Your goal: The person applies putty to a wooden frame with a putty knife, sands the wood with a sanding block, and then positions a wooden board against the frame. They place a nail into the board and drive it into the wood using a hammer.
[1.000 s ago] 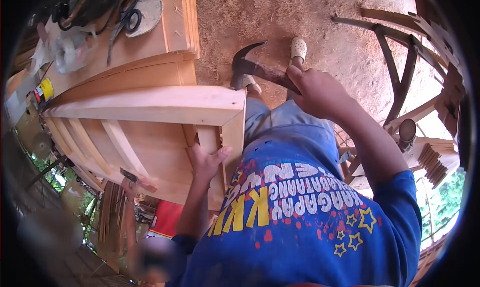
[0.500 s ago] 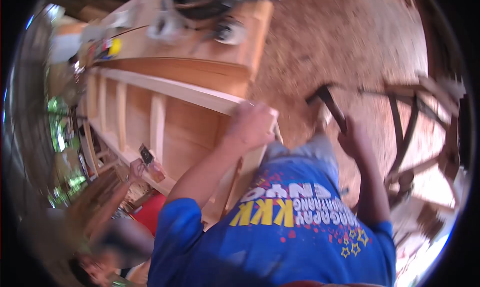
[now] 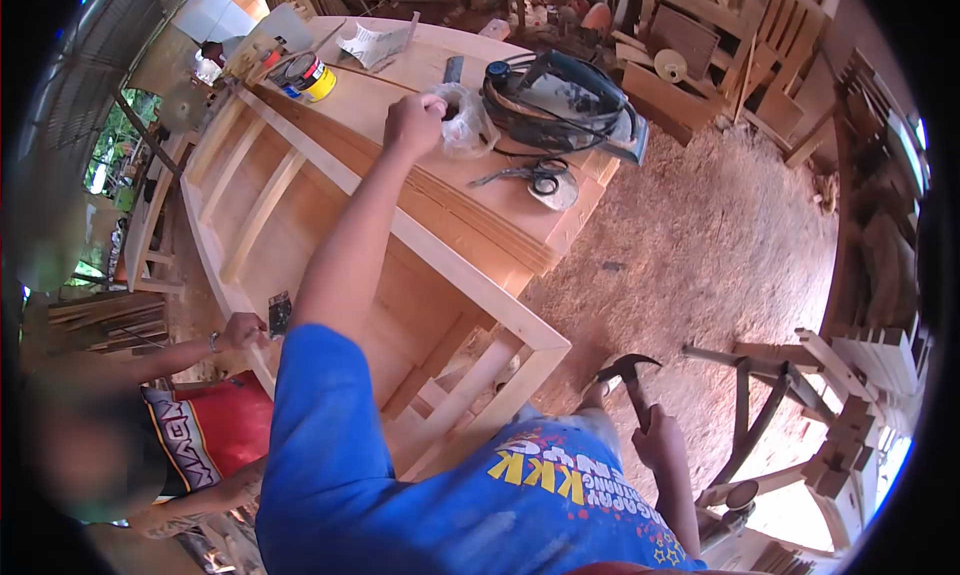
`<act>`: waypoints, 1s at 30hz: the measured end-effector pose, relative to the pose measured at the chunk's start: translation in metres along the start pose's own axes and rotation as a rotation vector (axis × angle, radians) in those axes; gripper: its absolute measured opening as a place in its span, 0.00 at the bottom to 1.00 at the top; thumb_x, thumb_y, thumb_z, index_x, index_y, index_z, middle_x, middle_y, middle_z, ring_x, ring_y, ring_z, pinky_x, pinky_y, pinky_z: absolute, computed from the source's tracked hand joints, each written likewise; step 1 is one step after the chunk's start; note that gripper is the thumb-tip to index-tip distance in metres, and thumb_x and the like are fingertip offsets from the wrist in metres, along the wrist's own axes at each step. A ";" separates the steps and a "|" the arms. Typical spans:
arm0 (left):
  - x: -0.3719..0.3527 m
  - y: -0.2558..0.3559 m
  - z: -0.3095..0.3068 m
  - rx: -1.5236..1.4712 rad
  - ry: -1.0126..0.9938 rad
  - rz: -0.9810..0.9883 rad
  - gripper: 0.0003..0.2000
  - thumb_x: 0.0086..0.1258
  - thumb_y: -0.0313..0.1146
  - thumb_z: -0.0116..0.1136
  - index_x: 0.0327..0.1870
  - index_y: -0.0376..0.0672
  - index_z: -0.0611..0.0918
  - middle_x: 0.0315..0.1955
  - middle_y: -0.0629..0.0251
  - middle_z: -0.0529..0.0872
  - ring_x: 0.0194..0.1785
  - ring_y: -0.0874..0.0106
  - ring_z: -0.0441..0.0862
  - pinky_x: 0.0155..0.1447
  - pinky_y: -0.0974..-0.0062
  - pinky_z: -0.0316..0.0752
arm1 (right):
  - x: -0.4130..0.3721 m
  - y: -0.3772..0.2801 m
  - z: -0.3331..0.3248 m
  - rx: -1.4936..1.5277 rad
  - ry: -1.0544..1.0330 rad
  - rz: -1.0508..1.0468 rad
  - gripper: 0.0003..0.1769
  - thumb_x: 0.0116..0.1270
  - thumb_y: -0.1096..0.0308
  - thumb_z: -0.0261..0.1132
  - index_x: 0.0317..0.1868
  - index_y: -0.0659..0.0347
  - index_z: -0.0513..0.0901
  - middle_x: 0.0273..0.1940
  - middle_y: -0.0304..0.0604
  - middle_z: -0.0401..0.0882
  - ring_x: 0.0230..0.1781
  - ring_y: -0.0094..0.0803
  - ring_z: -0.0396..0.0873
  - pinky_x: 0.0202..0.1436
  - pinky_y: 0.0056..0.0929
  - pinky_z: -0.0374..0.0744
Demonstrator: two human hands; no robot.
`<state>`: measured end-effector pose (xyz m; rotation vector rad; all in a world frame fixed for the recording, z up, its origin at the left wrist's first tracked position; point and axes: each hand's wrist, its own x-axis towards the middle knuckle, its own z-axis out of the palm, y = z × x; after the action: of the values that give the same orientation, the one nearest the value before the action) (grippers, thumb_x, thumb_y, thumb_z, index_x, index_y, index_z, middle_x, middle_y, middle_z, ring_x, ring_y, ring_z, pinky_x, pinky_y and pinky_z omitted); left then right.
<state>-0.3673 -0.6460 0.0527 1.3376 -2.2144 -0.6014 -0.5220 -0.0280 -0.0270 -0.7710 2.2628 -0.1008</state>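
My right hand (image 3: 661, 441) grips the handle of a claw hammer (image 3: 630, 367), its dark head up, beside the frame's near corner. My left arm stretches over the wooden frame (image 3: 450, 261) to the workbench. There my left hand (image 3: 413, 127), fingers curled together, is at the edge of a clear plastic bag (image 3: 468, 125); whatever its fingertips hold is hidden. Right of the bag sits a power tool (image 3: 565, 100) with a coiled black cord. Scissors (image 3: 545, 179) lie by a round whitish disc (image 3: 556, 193).
A co-worker's hand (image 3: 245, 331) holds a dark flat-bladed tool (image 3: 280, 314) at the frame's left side. A yellow-labelled can (image 3: 313, 78) stands on the workbench (image 3: 420, 50). Wood pieces (image 3: 860, 465) are stacked at the right, near a sawhorse-like stand (image 3: 760, 405).
My left hand has left the frame's near corner and reached forward to the plastic bag on the workbench. My right hand still holds the hammer. The view has swung, showing more of the workbench.
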 end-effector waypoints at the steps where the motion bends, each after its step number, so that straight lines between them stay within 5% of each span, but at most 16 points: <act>1: 0.024 -0.015 0.008 0.107 -0.039 -0.030 0.15 0.74 0.39 0.62 0.51 0.40 0.91 0.44 0.49 0.93 0.49 0.59 0.91 0.56 0.63 0.84 | 0.001 -0.004 0.000 -0.010 -0.006 -0.004 0.17 0.61 0.64 0.69 0.44 0.67 0.77 0.36 0.69 0.85 0.41 0.69 0.85 0.46 0.63 0.81; 3: 0.058 -0.026 0.018 0.320 -0.121 -0.089 0.14 0.74 0.40 0.61 0.50 0.43 0.92 0.49 0.50 0.92 0.56 0.50 0.90 0.61 0.58 0.84 | 0.005 -0.011 0.002 -0.027 -0.017 -0.007 0.17 0.61 0.64 0.69 0.44 0.67 0.77 0.36 0.69 0.85 0.41 0.69 0.85 0.46 0.63 0.81; 8: 0.070 0.002 0.038 0.545 -0.302 -0.198 0.20 0.69 0.45 0.66 0.58 0.47 0.90 0.60 0.57 0.90 0.62 0.58 0.88 0.66 0.58 0.83 | 0.013 -0.017 0.003 -0.045 -0.018 -0.005 0.19 0.59 0.64 0.69 0.45 0.68 0.78 0.36 0.68 0.85 0.41 0.69 0.85 0.47 0.63 0.82; 13: 0.072 0.000 0.051 0.489 -0.187 -0.277 0.17 0.70 0.44 0.67 0.54 0.46 0.91 0.55 0.56 0.92 0.61 0.58 0.89 0.62 0.57 0.85 | 0.029 -0.012 0.004 -0.107 -0.036 -0.036 0.19 0.57 0.64 0.70 0.45 0.68 0.78 0.36 0.69 0.85 0.41 0.69 0.85 0.47 0.63 0.82; 17: 0.064 0.005 0.041 0.503 -0.296 -0.223 0.17 0.75 0.37 0.60 0.60 0.44 0.89 0.59 0.56 0.90 0.63 0.59 0.88 0.63 0.59 0.84 | 0.038 -0.018 -0.009 -0.164 -0.081 -0.081 0.19 0.60 0.64 0.68 0.47 0.66 0.79 0.37 0.66 0.87 0.42 0.66 0.87 0.49 0.62 0.84; 30: 0.077 0.001 0.033 0.637 -0.501 -0.090 0.18 0.70 0.38 0.65 0.60 0.50 0.90 0.60 0.63 0.90 0.65 0.63 0.87 0.65 0.59 0.83 | 0.039 -0.010 0.004 -0.130 -0.037 -0.100 0.18 0.57 0.65 0.69 0.42 0.69 0.79 0.35 0.68 0.85 0.40 0.68 0.86 0.46 0.62 0.82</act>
<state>-0.4193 -0.7112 0.0402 1.7426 -2.9268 -0.2786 -0.5357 -0.0573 -0.0508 -0.9472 2.2123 0.0136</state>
